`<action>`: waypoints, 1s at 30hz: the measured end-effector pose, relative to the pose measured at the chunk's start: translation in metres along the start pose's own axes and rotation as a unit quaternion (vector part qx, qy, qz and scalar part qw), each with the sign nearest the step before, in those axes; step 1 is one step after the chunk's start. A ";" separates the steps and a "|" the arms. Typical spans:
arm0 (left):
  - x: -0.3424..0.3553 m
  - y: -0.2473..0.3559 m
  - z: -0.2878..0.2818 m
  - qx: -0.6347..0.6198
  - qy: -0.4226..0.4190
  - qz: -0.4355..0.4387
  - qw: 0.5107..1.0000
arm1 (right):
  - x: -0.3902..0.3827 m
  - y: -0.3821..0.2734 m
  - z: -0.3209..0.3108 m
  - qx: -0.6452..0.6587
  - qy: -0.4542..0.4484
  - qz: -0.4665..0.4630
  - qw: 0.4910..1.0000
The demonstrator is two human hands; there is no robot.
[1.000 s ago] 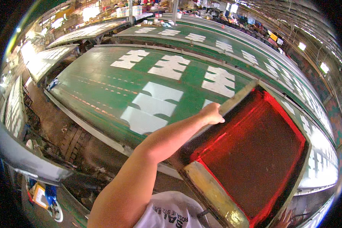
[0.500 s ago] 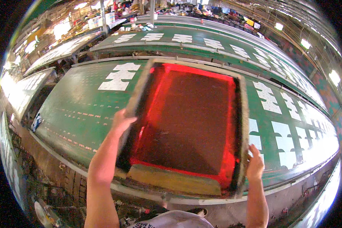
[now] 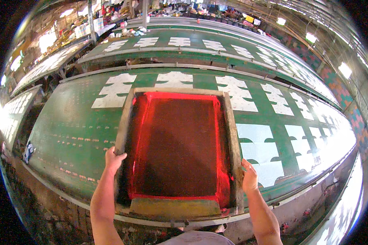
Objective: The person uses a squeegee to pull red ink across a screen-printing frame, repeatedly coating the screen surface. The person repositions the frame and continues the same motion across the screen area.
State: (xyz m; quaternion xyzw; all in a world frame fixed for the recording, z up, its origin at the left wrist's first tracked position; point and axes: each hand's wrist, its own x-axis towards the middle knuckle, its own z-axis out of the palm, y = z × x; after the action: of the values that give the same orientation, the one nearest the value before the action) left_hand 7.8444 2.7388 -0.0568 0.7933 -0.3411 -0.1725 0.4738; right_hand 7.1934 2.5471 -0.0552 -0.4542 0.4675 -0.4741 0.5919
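Observation:
A large screen-printing frame [image 3: 176, 147] is in front of me, with a dark mesh bordered by bright red ink and a worn, pale rim. My left hand [image 3: 114, 159] grips its left side, thumb over the rim. On the opposite side, the fingers of my right hand [image 3: 249, 176] close on the right rim, partly hidden by it. Under and around the frame lies a long green printing table [image 3: 75, 134]. White cut fabric pieces [image 3: 257, 143] lie on it; the frame covers part of the table. I cannot tell whether its underside touches the tabletop.
A metal rail [image 3: 298, 195] runs along the table's near edge. Behind stands another green table [image 3: 184, 50] with white pieces. A crumpled cloth [image 3: 29, 152] lies at the left end. More tables stand left and right, and a post [image 3: 144, 14] rises at the back.
The frame has come left and nearer to me, and its tilt has straightened. Both hands have stayed on its sides. More white fabric pieces show beyond it, and the view has shifted slightly.

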 end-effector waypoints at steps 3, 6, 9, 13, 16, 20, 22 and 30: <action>-0.005 0.001 0.005 0.014 0.008 0.020 1.000 | -0.004 0.000 -0.002 0.002 0.004 -0.015 1.000; -0.008 -0.002 0.007 0.029 0.000 0.014 0.999 | -0.005 0.000 -0.006 0.030 -0.010 -0.023 0.999; -0.013 -0.003 0.012 0.028 0.022 0.022 0.999 | -0.004 -0.003 -0.005 0.031 0.000 -0.019 0.999; -0.021 0.008 0.013 0.037 0.025 0.017 0.999 | -0.005 -0.012 -0.006 0.066 0.009 -0.016 0.998; -0.020 0.008 0.018 0.050 0.024 0.011 0.998 | -0.007 -0.015 -0.013 0.032 0.017 -0.022 0.999; -0.012 -0.018 0.030 0.090 0.046 -0.012 0.995 | 0.000 -0.009 -0.032 0.091 -0.007 0.007 0.996; -0.005 -0.032 0.036 0.019 0.025 -0.039 0.999 | 0.008 -0.002 -0.039 0.080 0.003 0.012 0.997; 0.003 -0.040 0.047 0.129 0.071 -0.019 0.989 | -0.032 -0.013 -0.022 -0.381 0.008 -0.095 0.920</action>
State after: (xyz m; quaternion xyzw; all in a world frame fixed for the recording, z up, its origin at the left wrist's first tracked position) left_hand 7.8340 2.7195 -0.1146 0.8642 -0.3113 -0.0793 0.3874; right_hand 7.1668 2.5748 -0.0420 -0.6841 0.5720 -0.3179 0.3221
